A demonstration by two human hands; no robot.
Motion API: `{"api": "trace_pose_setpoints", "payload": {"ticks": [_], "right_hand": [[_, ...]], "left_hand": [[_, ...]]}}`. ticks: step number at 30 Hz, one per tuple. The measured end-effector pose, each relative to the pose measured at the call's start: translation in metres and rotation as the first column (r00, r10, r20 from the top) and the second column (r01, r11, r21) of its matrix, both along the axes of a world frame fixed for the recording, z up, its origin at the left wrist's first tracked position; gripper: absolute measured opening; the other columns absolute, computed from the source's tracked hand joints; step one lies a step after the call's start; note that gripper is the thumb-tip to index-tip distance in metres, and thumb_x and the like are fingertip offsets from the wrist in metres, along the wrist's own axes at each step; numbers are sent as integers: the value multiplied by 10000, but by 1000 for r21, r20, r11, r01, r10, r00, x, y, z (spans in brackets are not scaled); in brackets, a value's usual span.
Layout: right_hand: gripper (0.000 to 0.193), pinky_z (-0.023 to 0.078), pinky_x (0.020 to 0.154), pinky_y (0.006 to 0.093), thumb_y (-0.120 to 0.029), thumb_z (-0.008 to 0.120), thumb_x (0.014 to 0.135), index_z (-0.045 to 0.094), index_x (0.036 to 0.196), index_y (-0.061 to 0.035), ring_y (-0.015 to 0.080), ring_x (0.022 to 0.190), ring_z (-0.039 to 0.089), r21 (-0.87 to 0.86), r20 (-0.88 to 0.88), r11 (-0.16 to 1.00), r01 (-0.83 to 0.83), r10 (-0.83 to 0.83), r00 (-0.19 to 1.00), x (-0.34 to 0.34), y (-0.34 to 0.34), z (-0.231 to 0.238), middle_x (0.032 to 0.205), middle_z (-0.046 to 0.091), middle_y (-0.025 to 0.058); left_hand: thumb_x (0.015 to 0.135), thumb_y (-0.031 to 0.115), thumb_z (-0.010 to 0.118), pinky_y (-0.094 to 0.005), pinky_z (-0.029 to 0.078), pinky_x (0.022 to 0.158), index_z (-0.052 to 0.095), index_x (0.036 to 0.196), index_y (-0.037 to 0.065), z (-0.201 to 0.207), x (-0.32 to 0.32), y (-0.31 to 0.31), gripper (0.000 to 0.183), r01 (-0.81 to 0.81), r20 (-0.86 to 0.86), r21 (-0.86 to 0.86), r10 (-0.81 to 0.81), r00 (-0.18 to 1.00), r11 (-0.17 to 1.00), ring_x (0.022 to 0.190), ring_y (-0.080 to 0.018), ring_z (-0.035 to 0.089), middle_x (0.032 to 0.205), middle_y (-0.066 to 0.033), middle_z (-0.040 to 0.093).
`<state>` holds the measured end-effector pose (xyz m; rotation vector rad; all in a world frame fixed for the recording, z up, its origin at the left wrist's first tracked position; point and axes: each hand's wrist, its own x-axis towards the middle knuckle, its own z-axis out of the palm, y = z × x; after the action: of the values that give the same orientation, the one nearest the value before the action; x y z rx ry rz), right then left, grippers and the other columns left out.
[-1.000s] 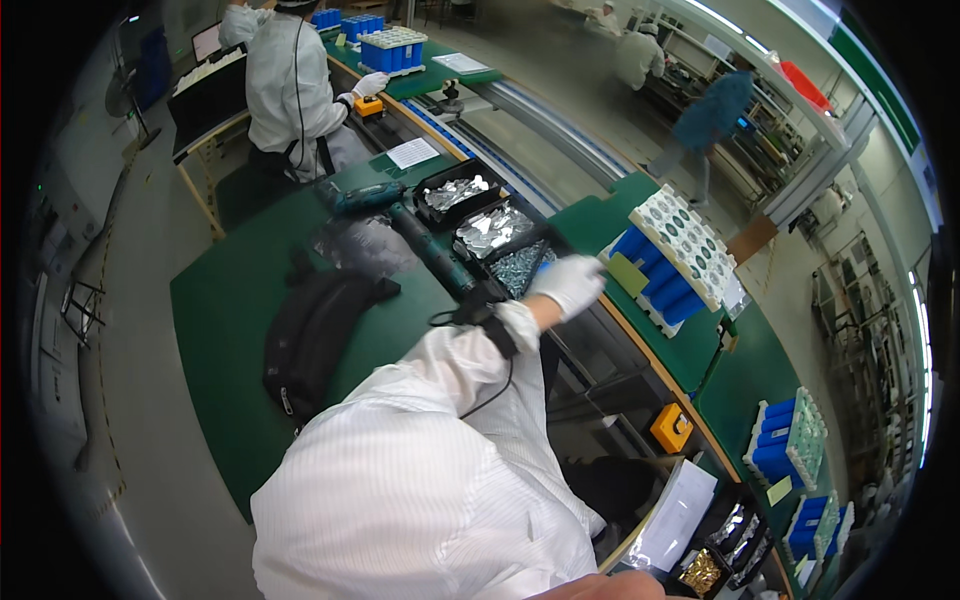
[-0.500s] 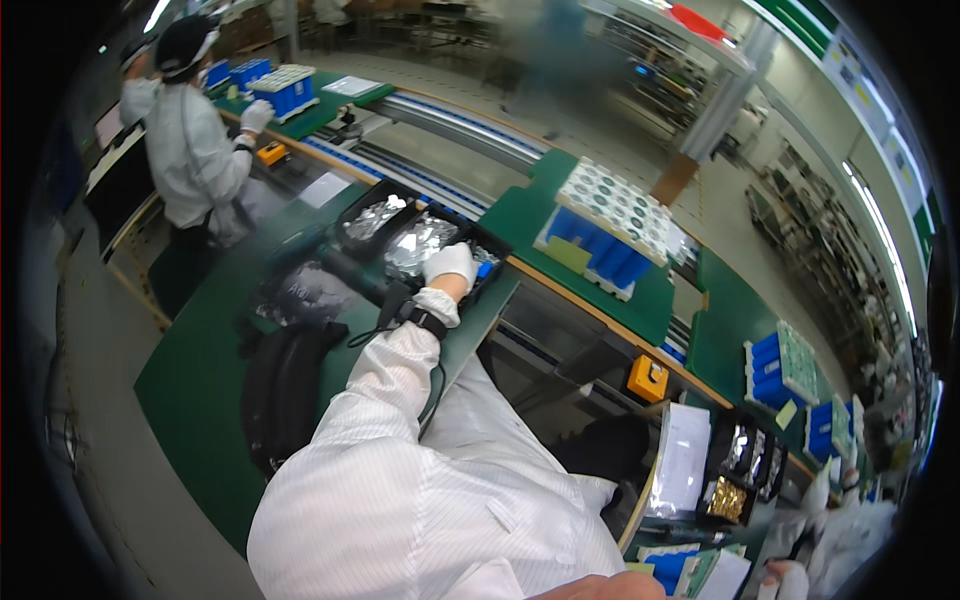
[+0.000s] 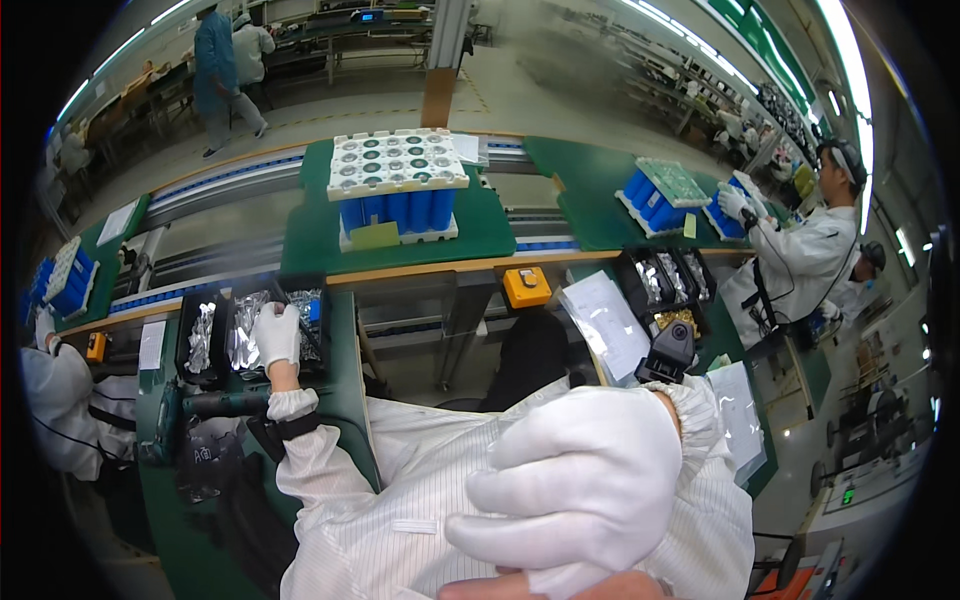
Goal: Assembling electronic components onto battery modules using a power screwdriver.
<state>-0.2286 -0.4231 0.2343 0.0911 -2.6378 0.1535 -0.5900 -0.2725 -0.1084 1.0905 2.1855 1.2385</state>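
Observation:
My left hand [image 3: 278,335], in a white glove, reaches into the black bins at the left, over the edge between the middle and right compartments. Its fingers curl down among silvery metal strips [image 3: 246,330]; the fingertips are hidden. More strips [image 3: 201,335] lie in the left compartment, and a small blue piece [image 3: 315,309] shows in the right one. Large and close in front of my chest is my right hand [image 3: 575,480], also gloved, with its fingers bent and together. Bare skin shows under it at the lower edge. Whatever it may hold is hidden.
A blue cell pack with a white holder [image 3: 398,178] stands on a green board beyond a rail. An orange box [image 3: 527,287] sits on the bench edge. Right are papers [image 3: 605,315], parts bins [image 3: 668,278], another pack [image 3: 663,195] and a co-worker [image 3: 810,235].
The view has swung to the right. My right hand has come up large into the picture. My left hand stays at the bins, its fingers still down among the strips.

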Motion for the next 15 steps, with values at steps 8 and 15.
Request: {"api": "trace_pose_setpoints", "payload": {"ticks": [8, 15], "right_hand": [[329, 457, 577, 315, -94, 738, 698, 680, 1020, -127, 200, 665, 607, -61, 75, 928, 366, -362, 929, 5, 65, -52, 796, 653, -3], [726, 486, 813, 279, -159, 759, 847, 388, 1468, -91, 130, 887, 609, -936, 125, 195, 292, -593, 796, 14, 136, -174, 966, 657, 20]], "left_hand": [[924, 163, 566, -214, 376, 388, 519, 965, 45, 115, 70, -23, 134, 85, 558, 478, -378, 739, 874, 464, -94, 518, 690, -43, 556], [865, 380, 726, -198, 413, 461, 512, 1018, 57, 141, 181, -10, 416, 425, 597, 645, -766, 240, 636, 535, -85, 536, 760, -28, 600]]}}
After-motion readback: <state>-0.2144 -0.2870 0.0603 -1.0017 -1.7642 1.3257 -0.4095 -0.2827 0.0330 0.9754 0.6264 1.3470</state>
